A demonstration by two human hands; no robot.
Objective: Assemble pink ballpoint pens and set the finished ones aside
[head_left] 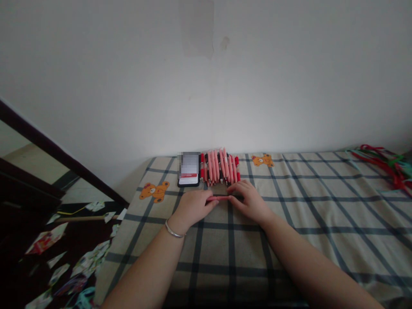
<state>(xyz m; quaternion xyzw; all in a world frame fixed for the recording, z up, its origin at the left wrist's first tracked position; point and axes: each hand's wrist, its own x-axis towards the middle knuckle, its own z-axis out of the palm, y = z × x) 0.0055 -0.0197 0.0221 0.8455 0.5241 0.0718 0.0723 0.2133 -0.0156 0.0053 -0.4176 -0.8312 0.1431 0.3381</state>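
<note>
Holding a slim pink-red pen [222,198] level, a person's two bare hands meet at a beige cloth-covered surface with dark grey-blue checks [212,262], left of the middle of its far edge, which runs along a pale wall [289,86]. The left hand [195,207], with one silver bangle [174,231] at its wrist, has its fingers closed on the pen's left end. The right hand [249,202] has its thumb at the right end and its index finger a little apart; whether these fingers grip or only steady the pen, I cannot tell.

The step in hand looks like handling this single pen between both hands. Judging by the pose, moving it cleanly calls for a firm left pinch and both hands working together, clear of the pens beyond.

Counting: one pen is held. Just beyond it, near the far edge, lies one close bunch of pink pens with red and black parts [214,165]; they overlap, more than ten, exact number unclear. Just left of them is one black-framed phone [189,169]. Two orange teddy bear prints [154,192] show on the cloth. One tangle of red and green ribbons [386,165] lies by the far right corner.
</note>
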